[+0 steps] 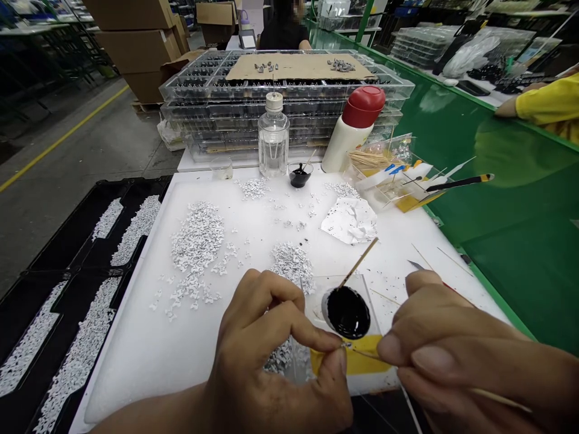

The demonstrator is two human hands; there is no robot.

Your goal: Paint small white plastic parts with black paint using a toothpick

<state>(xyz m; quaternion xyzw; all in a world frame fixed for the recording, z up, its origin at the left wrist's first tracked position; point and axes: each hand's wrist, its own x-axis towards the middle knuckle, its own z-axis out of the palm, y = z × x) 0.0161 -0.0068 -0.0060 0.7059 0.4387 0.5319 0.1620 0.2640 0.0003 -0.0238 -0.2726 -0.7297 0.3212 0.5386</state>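
The left hand [266, 355] is curled near the bottom of the scene, its thumb and forefinger pinching a tiny white piece [347, 345]. The right hand [452, 355] comes in from the right, with its thumb and forefinger pressed together on a thin wooden stick [497, 399]. The stick's far end reaches the piece, though the contact is too small to make out.

Just beyond the pinch, a round dish [348, 312] of black liquid sits on a clear plastic sheet [328, 295], and a second stick [359, 259] leans out of it toward the far right. A strip of yellow tape [362, 355] runs under the near hands' pinch.

All this lies on a white board [136, 361], which carries two large heaps of white pieces [196, 238] and smaller scatterings. Crumpled foil [349, 220] lies right of center. Black trays [67, 337] of white pieces lie along the left side.

Farther off stand a clear bottle [274, 135], a small black cup [300, 175] and a white bottle [350, 141] with a red cap. To their right are a clear box [368, 181] of sticks and a black-handled brush [456, 182]. Stacked clear trays [280, 102] behind them hold a cardboard sheet [298, 66] with gray pieces on it. On the far right, a co-worker's yellow sleeve [547, 99] rests over a green table [511, 199].
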